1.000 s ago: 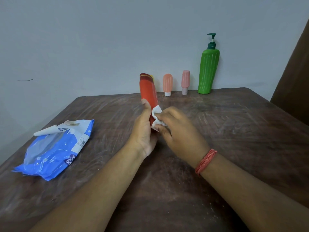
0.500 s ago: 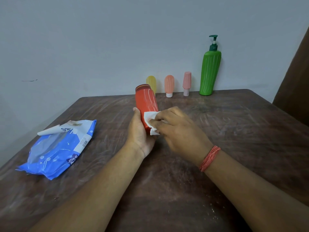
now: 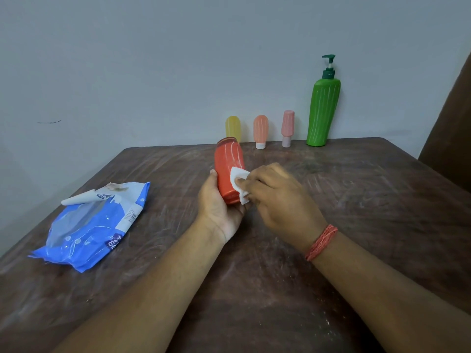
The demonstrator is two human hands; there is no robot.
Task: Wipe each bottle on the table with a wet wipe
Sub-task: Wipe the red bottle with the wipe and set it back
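A person's left hand [image 3: 221, 205] curls around the lower end of a red bottle [image 3: 229, 171], holding it above the middle of a dark brown table [image 3: 356, 200] with its far end tipped away from the camera. The right hand [image 3: 276, 193], with a red thread band [image 3: 321, 242] on its wrist, pinches a folded white wet wipe [image 3: 239, 183] and presses it against the bottle's right side. Along the far edge by the wall stand a yellow bottle [image 3: 233, 127], an orange bottle [image 3: 260, 131], a pink bottle [image 3: 287, 127] and a tall green pump bottle [image 3: 323, 110], while a blue wipes pack [image 3: 94, 225] lies at the left.
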